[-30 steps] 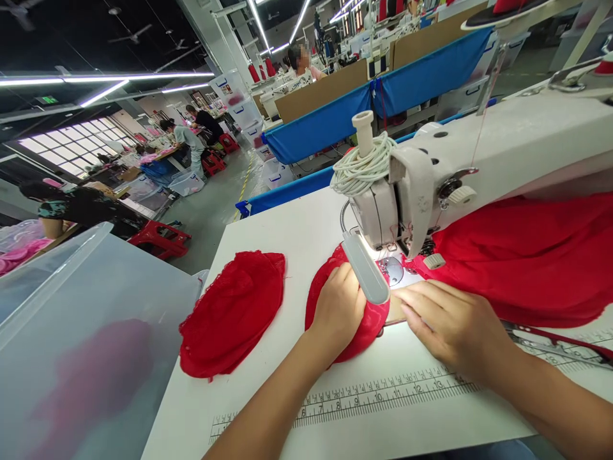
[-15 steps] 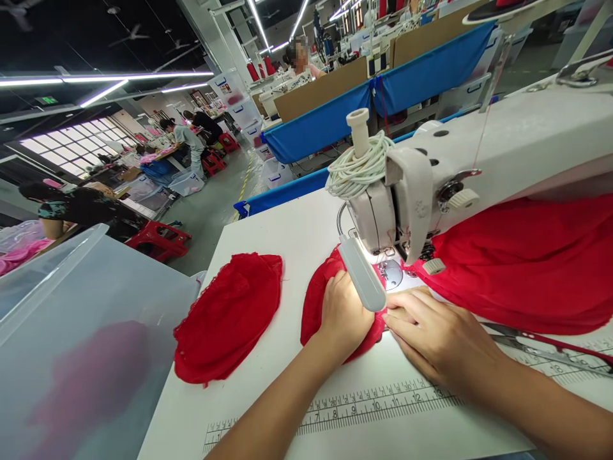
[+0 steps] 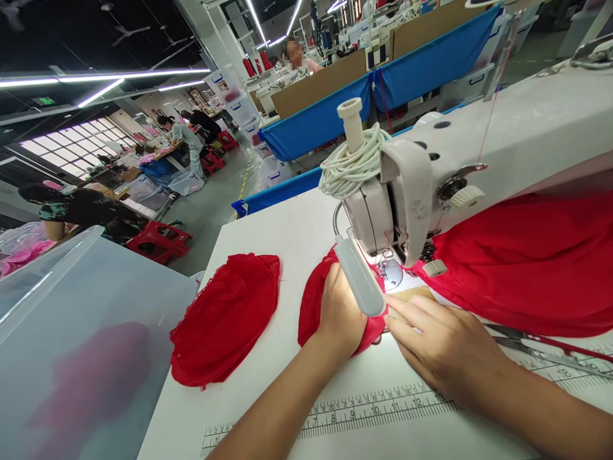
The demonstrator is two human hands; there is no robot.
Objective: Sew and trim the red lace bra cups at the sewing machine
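My left hand [image 3: 341, 310] is curled over a small red fabric piece [image 3: 311, 300] on the sewing machine table, its fingertips partly hidden behind a grey lamp [image 3: 360, 276]. The fingertips of my right hand [image 3: 438, 335] pinch the right edge of the same piece, just in front of the needle plate [image 3: 391, 273]. Above stands the white sewing machine [image 3: 407, 198], with a coiled pale cord on its head. A second red fabric piece [image 3: 227, 319], gathered along its edge, lies flat to the left of my hands.
A large red cloth [image 3: 527, 262] lies under the machine arm at right, near metal scissors [image 3: 541, 351]. Ruler markings [image 3: 373, 412] run along the table front. A translucent bin [image 3: 96, 358] stands at left. Beyond are blue cloth troughs [image 3: 316, 124] and several people at work.
The view has shifted slightly. The front edge of the fabric under my left hand has drawn in a little. My right fingers have opened slightly apart at the fabric's edge.
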